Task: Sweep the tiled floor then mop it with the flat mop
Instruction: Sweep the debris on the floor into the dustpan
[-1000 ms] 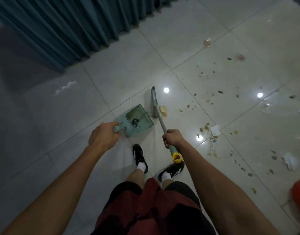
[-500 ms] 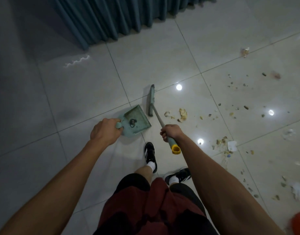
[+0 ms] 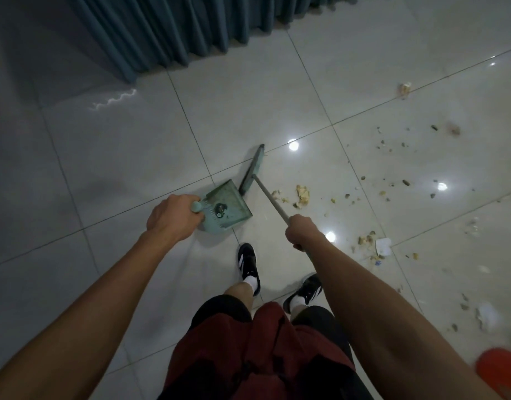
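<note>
Meanwhile left hand gripping pale-green plastic dustpan handle; right hand clutching long-handled green broom; yellowish crumb pile lying right of broomhead, dustpan mouth facing it on glossy tiled floor.

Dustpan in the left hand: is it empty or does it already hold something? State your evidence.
Not empty. The dustpan, gripped by the left hand, shows a small dark clump near its handle end; the remaining tray looks bare.

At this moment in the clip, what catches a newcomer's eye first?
The two hands low in the middle: the left hand grips the green dustpan, the right hand grips the broom just beyond it. Next, the crumbs and scraps strewn over the pale tiles to the right.
</note>
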